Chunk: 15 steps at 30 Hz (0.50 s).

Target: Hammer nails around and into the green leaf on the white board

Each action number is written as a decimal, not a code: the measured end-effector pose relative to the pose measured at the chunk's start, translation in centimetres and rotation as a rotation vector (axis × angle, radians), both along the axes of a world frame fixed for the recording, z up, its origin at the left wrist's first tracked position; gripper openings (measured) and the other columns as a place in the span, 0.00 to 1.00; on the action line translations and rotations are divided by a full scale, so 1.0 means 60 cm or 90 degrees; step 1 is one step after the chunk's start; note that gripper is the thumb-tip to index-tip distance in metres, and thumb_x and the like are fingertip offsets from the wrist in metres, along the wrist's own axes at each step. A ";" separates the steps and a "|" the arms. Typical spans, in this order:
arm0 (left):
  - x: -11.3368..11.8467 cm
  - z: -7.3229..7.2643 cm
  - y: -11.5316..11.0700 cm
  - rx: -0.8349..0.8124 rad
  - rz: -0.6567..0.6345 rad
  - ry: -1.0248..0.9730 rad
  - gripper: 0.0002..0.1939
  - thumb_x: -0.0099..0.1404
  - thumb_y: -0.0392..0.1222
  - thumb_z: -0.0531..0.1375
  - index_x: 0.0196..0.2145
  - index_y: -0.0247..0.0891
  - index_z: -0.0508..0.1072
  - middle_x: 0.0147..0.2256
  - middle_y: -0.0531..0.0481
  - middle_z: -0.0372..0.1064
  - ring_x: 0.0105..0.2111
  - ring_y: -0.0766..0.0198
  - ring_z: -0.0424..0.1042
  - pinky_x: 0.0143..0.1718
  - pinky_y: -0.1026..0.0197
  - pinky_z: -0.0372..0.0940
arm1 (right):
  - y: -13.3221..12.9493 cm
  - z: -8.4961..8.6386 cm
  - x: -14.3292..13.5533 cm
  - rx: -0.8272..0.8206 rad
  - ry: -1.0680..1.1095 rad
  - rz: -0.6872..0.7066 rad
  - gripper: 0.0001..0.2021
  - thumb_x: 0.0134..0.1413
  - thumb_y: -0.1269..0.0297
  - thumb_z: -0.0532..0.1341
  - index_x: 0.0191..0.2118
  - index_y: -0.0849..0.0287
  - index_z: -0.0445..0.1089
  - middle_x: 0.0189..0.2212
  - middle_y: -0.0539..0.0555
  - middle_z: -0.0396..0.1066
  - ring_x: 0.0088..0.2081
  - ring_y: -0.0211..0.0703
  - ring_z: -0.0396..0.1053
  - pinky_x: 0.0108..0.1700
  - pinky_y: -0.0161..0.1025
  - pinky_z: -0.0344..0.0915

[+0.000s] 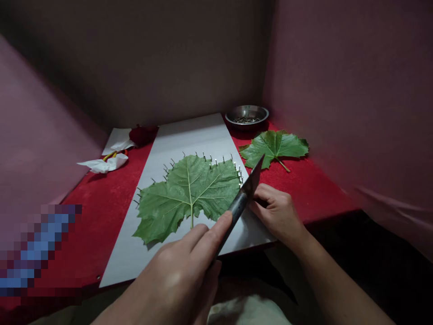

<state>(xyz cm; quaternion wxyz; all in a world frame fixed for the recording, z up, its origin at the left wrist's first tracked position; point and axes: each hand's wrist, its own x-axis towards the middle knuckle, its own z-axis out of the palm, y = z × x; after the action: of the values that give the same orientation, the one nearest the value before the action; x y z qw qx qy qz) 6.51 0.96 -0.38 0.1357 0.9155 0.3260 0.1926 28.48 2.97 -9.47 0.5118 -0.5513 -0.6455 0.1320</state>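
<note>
My left hand (184,259) is wrapped round a dark-handled tool with a flat, pointed metal end (252,180), which slants up and to the right. Its tip is above the right edge of a large green leaf (189,194), pale underside up with the veins showing. The leaf lies on a white board (199,131). Several thin nails (216,161) stand along the leaf's upper and side edges. Beside its right edge, my right hand (279,210) is closed in a pinch, low over the board. The tool hides its fingertips and whatever they hold.
A metal bowl (246,110) of nails stands at the back right on a red table (321,194). Near it lies a second leaf (274,149) with its stem. White crumpled paper (110,163) and a dark red object (140,135) are at left. Walls enclose the table.
</note>
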 end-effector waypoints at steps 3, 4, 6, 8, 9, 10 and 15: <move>0.000 -0.002 0.000 -0.018 -0.010 0.003 0.30 0.64 0.31 0.47 0.62 0.48 0.54 0.38 0.49 0.73 0.31 0.63 0.75 0.33 0.66 0.70 | 0.001 -0.001 0.000 -0.006 0.007 0.000 0.08 0.55 0.67 0.59 0.26 0.59 0.71 0.23 0.51 0.67 0.27 0.37 0.66 0.29 0.34 0.60; 0.000 0.000 0.000 -0.011 -0.004 -0.003 0.30 0.64 0.32 0.48 0.63 0.50 0.53 0.38 0.50 0.73 0.32 0.63 0.75 0.32 0.67 0.70 | 0.001 -0.001 0.000 -0.008 0.007 0.004 0.08 0.55 0.67 0.59 0.26 0.59 0.71 0.24 0.51 0.68 0.28 0.38 0.66 0.30 0.34 0.60; -0.003 0.006 -0.002 0.010 0.014 -0.018 0.31 0.64 0.33 0.49 0.63 0.53 0.52 0.38 0.52 0.74 0.33 0.63 0.75 0.32 0.69 0.70 | 0.001 0.000 -0.001 -0.016 0.009 0.005 0.07 0.54 0.68 0.60 0.26 0.59 0.71 0.25 0.52 0.69 0.29 0.38 0.67 0.32 0.35 0.61; -0.004 0.012 -0.002 0.027 0.022 -0.033 0.32 0.64 0.33 0.50 0.64 0.54 0.50 0.39 0.52 0.74 0.34 0.63 0.75 0.32 0.69 0.70 | 0.000 0.002 -0.002 -0.014 0.008 -0.004 0.07 0.53 0.70 0.60 0.25 0.59 0.70 0.24 0.51 0.69 0.29 0.38 0.67 0.33 0.34 0.62; -0.004 0.014 0.000 0.024 0.011 -0.032 0.32 0.64 0.33 0.50 0.64 0.53 0.50 0.39 0.51 0.74 0.35 0.62 0.75 0.32 0.69 0.70 | 0.000 0.003 -0.002 -0.010 0.005 -0.009 0.07 0.52 0.70 0.60 0.25 0.59 0.70 0.24 0.51 0.69 0.28 0.37 0.66 0.32 0.34 0.61; -0.003 0.015 0.002 0.012 -0.006 -0.020 0.32 0.64 0.32 0.50 0.64 0.51 0.51 0.39 0.51 0.73 0.35 0.62 0.75 0.32 0.69 0.70 | 0.000 0.004 -0.002 -0.005 0.001 -0.013 0.07 0.52 0.71 0.60 0.24 0.59 0.70 0.23 0.51 0.68 0.28 0.37 0.66 0.31 0.34 0.61; -0.003 0.015 0.006 -0.048 -0.039 0.004 0.30 0.64 0.32 0.50 0.63 0.47 0.54 0.38 0.50 0.74 0.38 0.62 0.75 0.35 0.68 0.71 | 0.001 0.003 -0.002 0.003 -0.016 -0.010 0.08 0.53 0.70 0.60 0.24 0.59 0.70 0.23 0.50 0.67 0.27 0.36 0.65 0.29 0.33 0.59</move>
<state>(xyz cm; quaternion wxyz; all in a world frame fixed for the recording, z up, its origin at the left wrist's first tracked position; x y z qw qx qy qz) 6.34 1.33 0.51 0.1749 0.9198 0.3057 0.1728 28.39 3.01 -9.32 0.5059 -0.5567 -0.6480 0.1191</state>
